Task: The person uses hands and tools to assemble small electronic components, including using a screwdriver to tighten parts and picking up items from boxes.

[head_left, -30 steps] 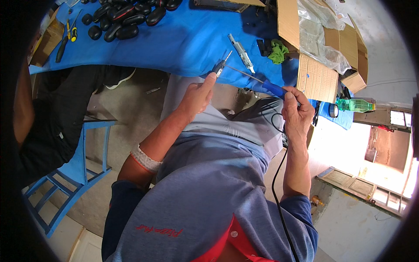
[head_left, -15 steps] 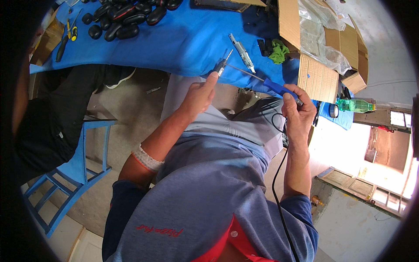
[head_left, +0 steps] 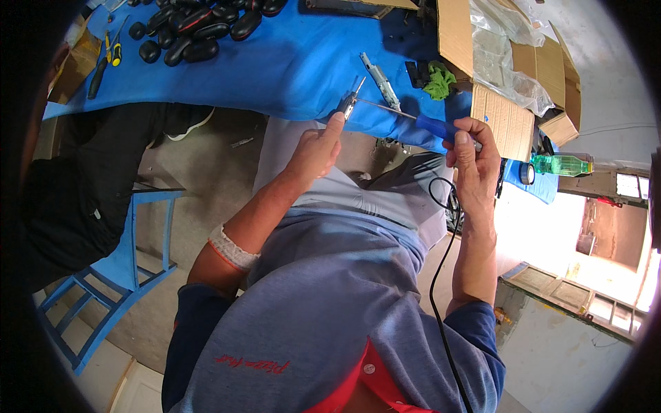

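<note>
My left hand (head_left: pixel 317 148) is raised in front of the blue table edge and pinches a small dark metal part (head_left: pixel 348 104) between thumb and fingers. My right hand (head_left: pixel 475 155) grips the blue handle of a soldering iron (head_left: pixel 434 126). Its thin metal shaft reaches left, and the tip touches or nearly touches the part. The iron's black cord (head_left: pixel 441 275) hangs from my right hand down past my lap.
The blue-covered table (head_left: pixel 289 62) carries a pile of black oval casings (head_left: pixel 200 31), a metal tool (head_left: pixel 381 81), a green rag (head_left: pixel 438 79) and open cardboard boxes (head_left: pixel 509 89). A green bottle (head_left: pixel 561 165) lies at the right. A blue chair (head_left: pixel 124 268) and a person in black (head_left: pixel 76 193) are at my left.
The iron's tip has edged slightly toward the part in my left hand. Both hands otherwise keep their places and their hold.
</note>
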`<state>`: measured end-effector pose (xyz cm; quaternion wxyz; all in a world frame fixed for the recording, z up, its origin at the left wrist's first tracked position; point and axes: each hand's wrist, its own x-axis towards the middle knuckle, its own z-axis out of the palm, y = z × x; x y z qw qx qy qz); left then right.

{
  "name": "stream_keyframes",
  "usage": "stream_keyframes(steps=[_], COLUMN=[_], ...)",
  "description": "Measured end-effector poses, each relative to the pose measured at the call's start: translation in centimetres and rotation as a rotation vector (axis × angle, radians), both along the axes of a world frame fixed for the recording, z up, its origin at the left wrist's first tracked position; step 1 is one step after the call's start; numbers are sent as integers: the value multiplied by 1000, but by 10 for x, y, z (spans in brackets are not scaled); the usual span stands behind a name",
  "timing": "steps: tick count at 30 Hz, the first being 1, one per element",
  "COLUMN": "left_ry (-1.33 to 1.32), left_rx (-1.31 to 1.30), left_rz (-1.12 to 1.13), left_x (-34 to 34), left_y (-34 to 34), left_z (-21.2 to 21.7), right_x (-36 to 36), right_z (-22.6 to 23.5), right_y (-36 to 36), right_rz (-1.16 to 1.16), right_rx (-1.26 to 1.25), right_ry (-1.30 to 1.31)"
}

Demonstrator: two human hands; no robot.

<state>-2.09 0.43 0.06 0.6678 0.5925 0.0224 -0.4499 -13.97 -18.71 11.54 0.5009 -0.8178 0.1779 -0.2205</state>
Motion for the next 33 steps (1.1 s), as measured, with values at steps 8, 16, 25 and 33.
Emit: stream_keyframes(steps=[8, 16, 25, 33], left_ry=[-5, -77, -94, -96], left_rx=[12, 22, 20, 43], left_rz=[12, 21, 26, 11], left_x=[0, -3, -3, 0], left_y=[-1, -4, -4, -3], left_z=[1, -1, -2, -3], right_x=[9, 17, 23, 27], right_z=[25, 27, 35, 26], right_y=[1, -14, -14, -29], right_rz=[-3, 110, 15, 136], right_rx=[20, -122, -78, -96], right_ry=[174, 133, 224, 90])
